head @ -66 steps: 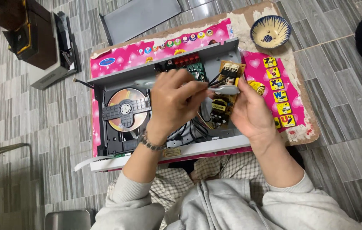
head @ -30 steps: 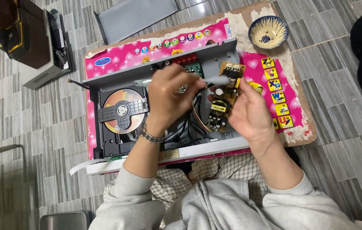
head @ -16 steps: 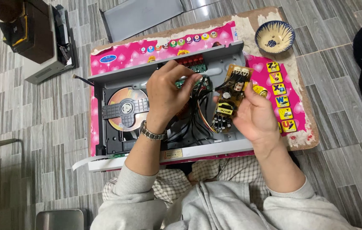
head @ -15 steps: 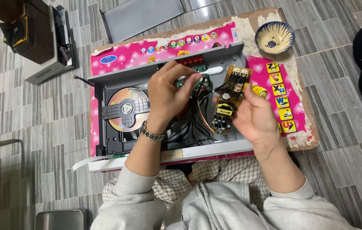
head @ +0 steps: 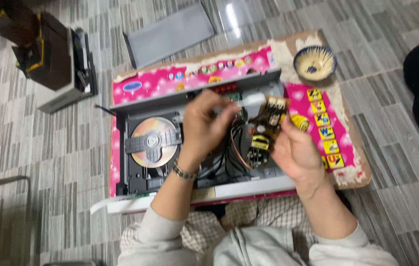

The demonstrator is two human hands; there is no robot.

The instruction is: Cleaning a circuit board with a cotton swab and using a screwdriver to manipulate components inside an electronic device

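Circuit board [head: 264, 132] seemingly between both hands.

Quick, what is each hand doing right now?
Left hand: closed on a pale tool handle.
Right hand: holding the yellow-brown circuit board tilted up.

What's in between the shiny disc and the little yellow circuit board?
In the head view, the person's left hand sits between the disc and the circuit board, with a bunch of coloured wires just beside the board.
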